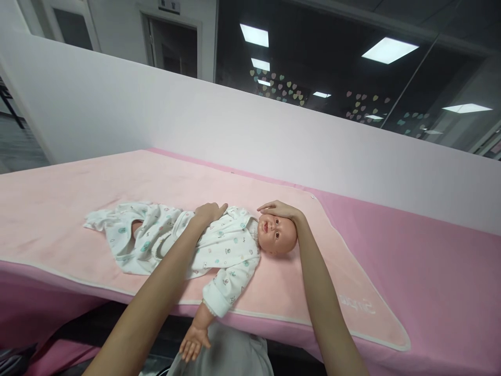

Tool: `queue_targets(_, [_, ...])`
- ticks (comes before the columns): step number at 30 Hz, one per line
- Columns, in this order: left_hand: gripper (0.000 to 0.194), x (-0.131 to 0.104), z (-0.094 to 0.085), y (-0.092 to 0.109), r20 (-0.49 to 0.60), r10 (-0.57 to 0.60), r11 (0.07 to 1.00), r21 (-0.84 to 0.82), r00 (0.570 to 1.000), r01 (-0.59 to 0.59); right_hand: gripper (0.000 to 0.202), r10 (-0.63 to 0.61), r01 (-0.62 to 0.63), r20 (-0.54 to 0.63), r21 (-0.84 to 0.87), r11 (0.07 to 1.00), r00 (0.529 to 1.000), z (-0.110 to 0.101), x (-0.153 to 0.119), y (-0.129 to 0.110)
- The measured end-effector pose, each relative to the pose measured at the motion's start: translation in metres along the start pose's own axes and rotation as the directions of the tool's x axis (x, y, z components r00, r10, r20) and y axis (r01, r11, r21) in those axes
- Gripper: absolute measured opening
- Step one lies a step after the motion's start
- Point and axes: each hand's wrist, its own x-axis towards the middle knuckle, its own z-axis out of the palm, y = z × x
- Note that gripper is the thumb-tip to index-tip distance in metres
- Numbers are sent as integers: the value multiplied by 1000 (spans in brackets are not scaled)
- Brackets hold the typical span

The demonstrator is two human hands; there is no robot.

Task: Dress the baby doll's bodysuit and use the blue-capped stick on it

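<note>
A baby doll (277,236) lies on its back on a pink pad (274,303), head to the right. It wears a white printed outfit (227,250). My left hand (209,212) is closed over the far side of its torso, the fingers partly hidden behind the cloth. Against the far side and crown of the doll's head rests my right hand (279,209), its fingers stretched out and curving around it. The doll's near arm hangs past the pad's front edge, its palm (194,339) facing up. One leg of the outfit lies partly open at the left.
The pad covers a pink table surface (442,261). A white low wall (235,130) runs behind it, with dark glass (332,52) above, bearing heart stickers. My light grey clothing (235,350) shows below the table's front edge.
</note>
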Motion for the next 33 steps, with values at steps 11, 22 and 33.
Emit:
queue_targets(11, [66,1,1,-2,4,3,1000,0,1000,-3,40,59,-57,73,-26,998,996,-2,3,7])
queue_targets(22, [67,2,2,-2,0,9,1000,2,1000,-9,46,127,-129,49,40,991,991,1,-5,4])
queue_targets(33, [66,2,2,-1,0,7,1000,7,1000,-7,46,150,-150,-2,4,989,989,2,-8,-1])
